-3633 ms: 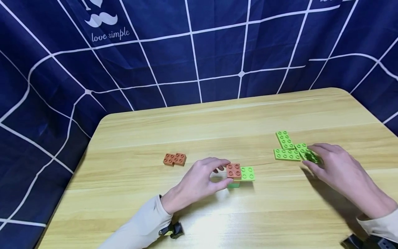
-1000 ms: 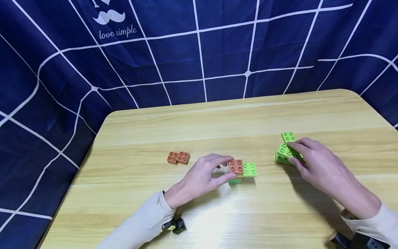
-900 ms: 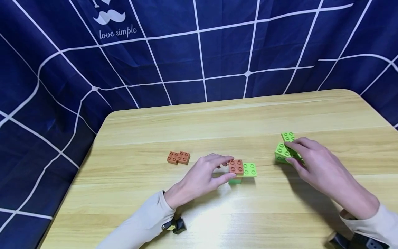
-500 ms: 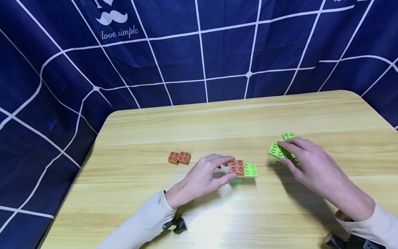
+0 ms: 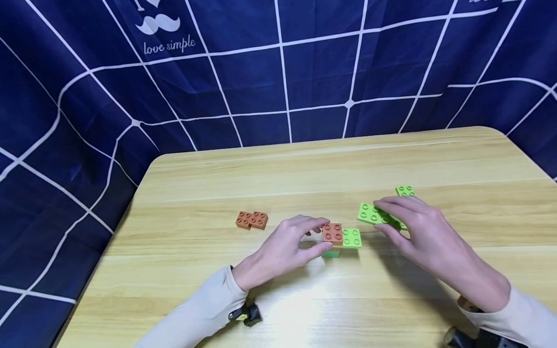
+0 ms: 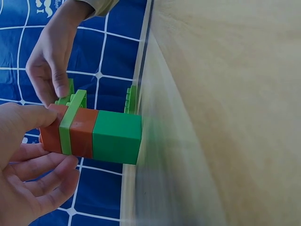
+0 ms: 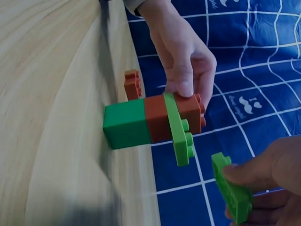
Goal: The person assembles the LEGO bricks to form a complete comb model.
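Note:
My left hand pinches the top orange-brown brick of a small upright stack between thumb and fingers. Below that brick, a thin lime-green plate brick juts out to the right, with another orange-brown brick under it. The bottom is a darker green block, standing on the table. Raised just right of the stack, my right hand grips a second lime plate brick, studs up and apart from the stack. In the right wrist view, its thumb lies along this held plate's side.
Two orange-brown bricks lie together on the wooden table, left of the stack. Beyond my right hand another lime brick shows, partly hidden by the hand. A dark blue curtain with white lines hangs behind the table's far edge.
My right hand has picked a lime plate brick out of the group at the right and carried it left toward the stack. My left hand has kept its hold on the stack.

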`<state>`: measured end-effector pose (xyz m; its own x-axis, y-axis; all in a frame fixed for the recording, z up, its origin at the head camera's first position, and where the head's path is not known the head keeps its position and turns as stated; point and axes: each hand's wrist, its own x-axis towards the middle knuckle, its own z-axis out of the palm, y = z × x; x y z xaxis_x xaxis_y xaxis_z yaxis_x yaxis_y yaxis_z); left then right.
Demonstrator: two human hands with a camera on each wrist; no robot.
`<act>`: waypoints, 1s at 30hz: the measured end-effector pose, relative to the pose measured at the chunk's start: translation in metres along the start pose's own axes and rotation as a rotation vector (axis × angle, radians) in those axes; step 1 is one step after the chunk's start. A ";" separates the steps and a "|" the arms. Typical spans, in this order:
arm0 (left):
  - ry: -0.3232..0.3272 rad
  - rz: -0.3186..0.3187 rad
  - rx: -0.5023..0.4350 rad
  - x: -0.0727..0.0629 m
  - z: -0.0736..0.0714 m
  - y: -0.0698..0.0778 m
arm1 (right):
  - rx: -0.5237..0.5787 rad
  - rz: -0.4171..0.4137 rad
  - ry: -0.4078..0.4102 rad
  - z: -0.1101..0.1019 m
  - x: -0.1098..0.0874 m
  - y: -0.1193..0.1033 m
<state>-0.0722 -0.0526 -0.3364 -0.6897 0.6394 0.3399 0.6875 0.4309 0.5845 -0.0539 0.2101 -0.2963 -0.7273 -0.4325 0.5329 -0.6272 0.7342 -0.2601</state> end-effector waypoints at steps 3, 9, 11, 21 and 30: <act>0.000 -0.004 -0.002 0.000 0.000 0.000 | 0.016 -0.024 0.035 0.002 0.003 -0.003; 0.004 -0.010 -0.006 0.000 0.001 0.000 | 0.039 -0.099 0.044 0.006 0.009 -0.012; 0.003 -0.008 -0.002 0.000 0.001 -0.001 | 0.054 -0.134 0.040 0.008 0.010 -0.015; 0.004 -0.015 -0.024 -0.001 0.001 -0.002 | 0.097 -0.189 0.020 0.018 0.012 -0.024; 0.011 -0.038 -0.060 0.000 0.003 -0.004 | 0.085 -0.189 -0.001 0.024 0.011 -0.029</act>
<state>-0.0741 -0.0523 -0.3405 -0.7177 0.6163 0.3242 0.6460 0.4155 0.6404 -0.0499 0.1713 -0.3022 -0.5945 -0.5593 0.5777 -0.7739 0.5931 -0.2222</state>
